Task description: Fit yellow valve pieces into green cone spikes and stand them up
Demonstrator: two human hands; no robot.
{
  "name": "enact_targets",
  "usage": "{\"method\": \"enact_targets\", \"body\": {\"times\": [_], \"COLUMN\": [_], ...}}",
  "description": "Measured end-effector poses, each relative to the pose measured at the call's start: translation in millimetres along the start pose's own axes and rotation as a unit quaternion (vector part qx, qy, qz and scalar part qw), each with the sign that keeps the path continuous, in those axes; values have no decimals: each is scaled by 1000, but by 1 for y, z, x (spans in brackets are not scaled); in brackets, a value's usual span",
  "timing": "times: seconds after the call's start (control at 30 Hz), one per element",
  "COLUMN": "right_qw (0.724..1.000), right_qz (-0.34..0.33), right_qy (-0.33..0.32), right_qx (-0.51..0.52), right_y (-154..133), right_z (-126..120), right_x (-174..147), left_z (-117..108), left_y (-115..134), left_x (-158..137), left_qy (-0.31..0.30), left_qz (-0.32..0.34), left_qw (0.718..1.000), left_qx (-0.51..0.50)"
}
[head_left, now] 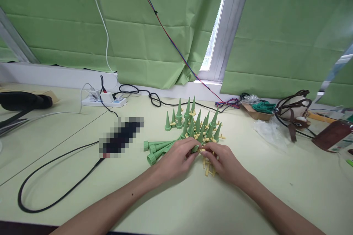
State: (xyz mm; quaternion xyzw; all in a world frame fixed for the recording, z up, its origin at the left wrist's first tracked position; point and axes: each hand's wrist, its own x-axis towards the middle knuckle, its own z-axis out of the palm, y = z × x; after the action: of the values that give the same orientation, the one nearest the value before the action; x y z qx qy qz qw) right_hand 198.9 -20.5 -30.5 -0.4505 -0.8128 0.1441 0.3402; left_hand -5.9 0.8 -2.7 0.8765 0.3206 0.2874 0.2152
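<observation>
My left hand is closed around a green plastic cone, most of it hidden by my fingers. Right beside it, my right hand pinches a small pale-yellow valve piece at the cone's end; whether the two parts are joined I cannot tell. Behind my hands stands a cluster of upright green cones, many with yellow pieces at their bases. Several longer green cones lie on their sides left of my left hand. Loose yellow valve pieces lie under and beside my right hand.
A blurred-out dark object with a black cable lies to the left on the table. Farther back is a white power strip. On the right are a cardboard box, a clear plastic bag and a dark red container.
</observation>
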Motion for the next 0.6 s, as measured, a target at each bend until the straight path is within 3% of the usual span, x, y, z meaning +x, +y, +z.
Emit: {"method": "enact_targets", "body": {"times": [0.6], "right_qw": [1000], "right_qz": [-7], "right_qy": [9], "right_qx": [23], "right_y": [0], "right_z": [1], "right_x": [0], "left_z": [0], "left_y": [1], "left_x": [1], "left_qy": [10], "left_qz": [-5], "left_qw": [1000], "left_qx": [-8]}}
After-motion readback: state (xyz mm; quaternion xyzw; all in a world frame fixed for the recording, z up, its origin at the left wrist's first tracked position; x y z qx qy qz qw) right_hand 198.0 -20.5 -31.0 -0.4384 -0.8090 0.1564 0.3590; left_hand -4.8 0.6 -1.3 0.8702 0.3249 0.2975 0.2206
